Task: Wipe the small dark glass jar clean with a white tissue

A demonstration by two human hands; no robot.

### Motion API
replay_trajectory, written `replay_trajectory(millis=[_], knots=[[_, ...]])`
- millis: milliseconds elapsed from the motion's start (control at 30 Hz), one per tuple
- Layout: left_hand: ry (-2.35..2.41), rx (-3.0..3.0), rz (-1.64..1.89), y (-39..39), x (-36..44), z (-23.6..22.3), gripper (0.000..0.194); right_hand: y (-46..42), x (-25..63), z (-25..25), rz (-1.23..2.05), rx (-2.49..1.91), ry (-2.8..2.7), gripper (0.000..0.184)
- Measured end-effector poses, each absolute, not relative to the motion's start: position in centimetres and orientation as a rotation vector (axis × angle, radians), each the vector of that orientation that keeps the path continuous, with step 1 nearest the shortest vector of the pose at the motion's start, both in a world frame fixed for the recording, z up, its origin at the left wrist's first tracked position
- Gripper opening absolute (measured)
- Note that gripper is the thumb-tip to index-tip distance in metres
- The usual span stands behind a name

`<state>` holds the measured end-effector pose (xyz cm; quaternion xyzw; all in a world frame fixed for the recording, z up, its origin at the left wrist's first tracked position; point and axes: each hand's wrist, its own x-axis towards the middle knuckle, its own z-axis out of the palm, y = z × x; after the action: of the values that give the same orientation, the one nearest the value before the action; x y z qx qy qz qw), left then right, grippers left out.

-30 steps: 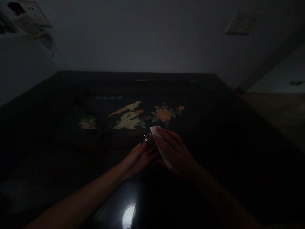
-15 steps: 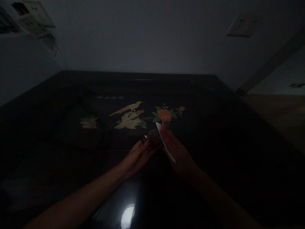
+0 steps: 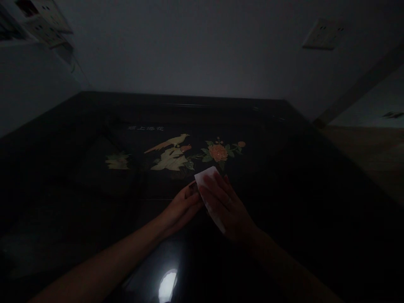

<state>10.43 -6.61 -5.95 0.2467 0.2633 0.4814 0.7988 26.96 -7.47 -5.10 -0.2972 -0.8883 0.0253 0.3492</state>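
My left hand (image 3: 183, 206) is closed around a small dark, shiny object (image 3: 193, 187). Little of it shows, and I cannot tell its kind in this dim light. Over it lies a folded white tissue (image 3: 205, 173), covering most of its top and right side. The fingers of my right hand (image 3: 223, 202) rest along the tissue and press it against the object, with the thumb out of sight. Both hands meet above the near part of a glossy black tabletop (image 3: 303, 168).
A bird-and-flower picture (image 3: 172, 158) with characters above it decorates the tabletop. Behind stands a pale wall (image 3: 189, 50), with a socket plate (image 3: 323, 34) at right and more sockets (image 3: 47, 31) at upper left. Light reflects (image 3: 168, 286) off the near surface.
My right hand has turned and moved left with the tissue, from the dark object's right side to over its top. The object is now mostly covered. My left hand has hardly moved.
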Motion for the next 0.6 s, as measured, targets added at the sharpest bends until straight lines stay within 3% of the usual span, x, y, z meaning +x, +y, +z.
replay_trajectory(millis=[133,267,367,600], knots=[[0.607,0.566,1.034,-6.71,10.51,-5.67,0.042,-7.53,26.94,-4.92,-0.026,-0.790,-2.326,0.068],[0.635,0.605,1.052,-6.72,10.62,-5.63,0.064,-7.51,27.12,-4.77,0.040,-0.838,-2.265,0.064],[0.648,0.616,1.064,-6.65,10.57,-5.82,0.075,-7.37,27.39,-4.76,0.246,-0.865,-2.167,0.060],[0.603,0.614,1.075,-6.44,10.29,-6.03,0.062,-7.57,27.02,-5.66,0.918,-1.014,-1.661,0.047]])
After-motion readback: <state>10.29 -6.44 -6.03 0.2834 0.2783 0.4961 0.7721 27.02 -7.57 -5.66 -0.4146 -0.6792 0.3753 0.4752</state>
